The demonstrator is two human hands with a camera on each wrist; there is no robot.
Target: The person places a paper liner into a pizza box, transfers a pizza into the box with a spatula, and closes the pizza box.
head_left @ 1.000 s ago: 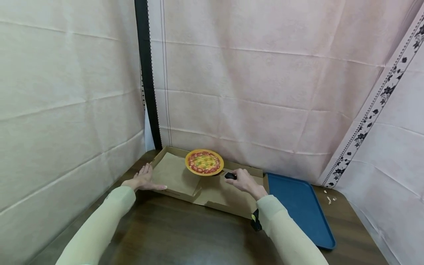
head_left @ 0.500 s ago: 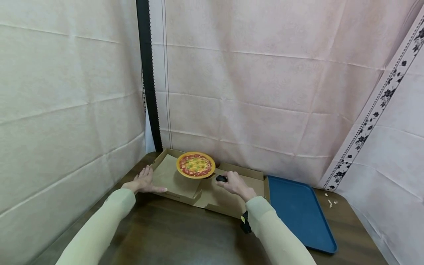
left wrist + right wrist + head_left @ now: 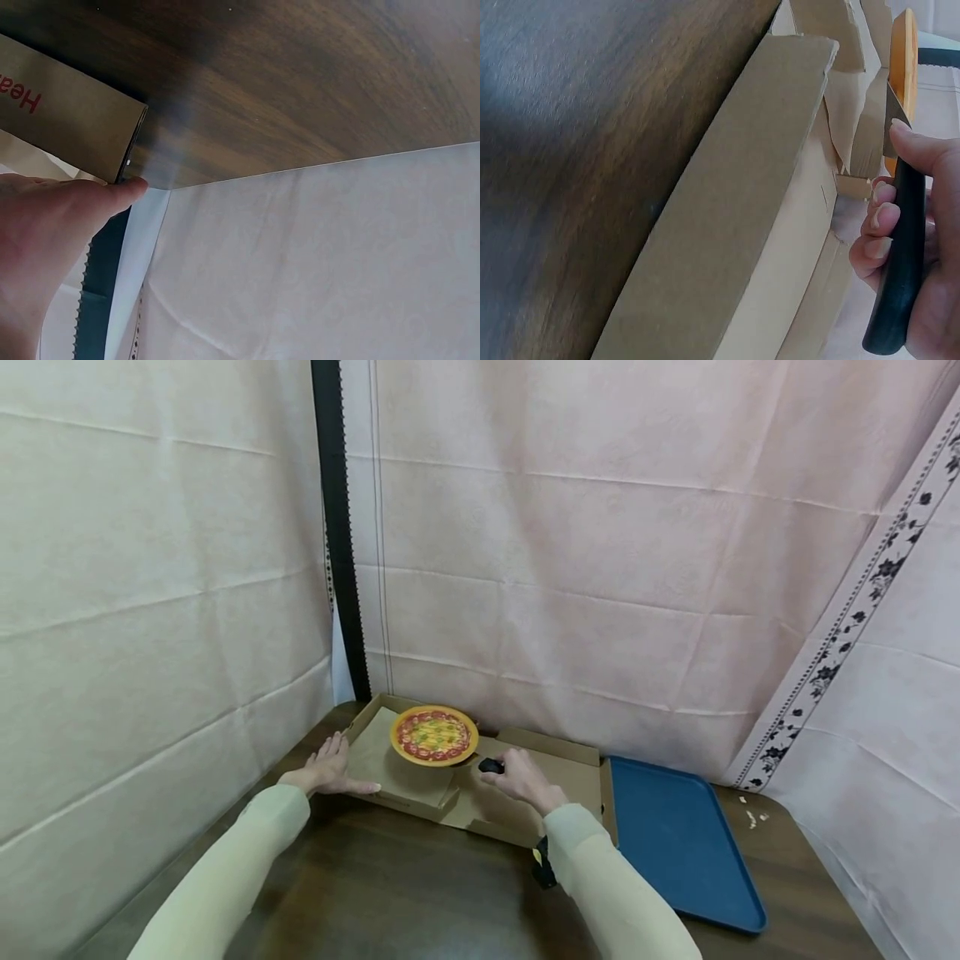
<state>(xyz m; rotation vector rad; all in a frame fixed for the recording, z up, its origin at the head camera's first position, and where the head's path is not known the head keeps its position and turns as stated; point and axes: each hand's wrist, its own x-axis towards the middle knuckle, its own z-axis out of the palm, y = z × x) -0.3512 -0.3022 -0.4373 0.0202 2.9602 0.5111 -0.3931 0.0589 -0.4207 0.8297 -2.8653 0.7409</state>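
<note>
My right hand (image 3: 521,779) grips the black handle (image 3: 900,262) of a pizza server, thumb laid along its top. On the server's metal blade (image 3: 892,120) rests a small round pizza (image 3: 435,737) with an orange rim. It hangs over the left half of an opened cardboard pizza box (image 3: 540,768), above a brown paper sheet (image 3: 397,777). My left hand (image 3: 326,768) spreads its straight fingers at that half's left front corner. Its thumb lies by the box's edge in the left wrist view. Most of the blade is hidden under the pizza.
A blue tray (image 3: 682,843) lies on the dark wooden table (image 3: 420,893), right of the box. Small white scraps (image 3: 752,818) lie beyond the tray. Pale cloth curtains (image 3: 555,568) hang close behind the box and along both sides.
The right hand has carried the pizza on the server leftward, from near the box's middle to over its left half. The left hand has stayed at the corner.
</note>
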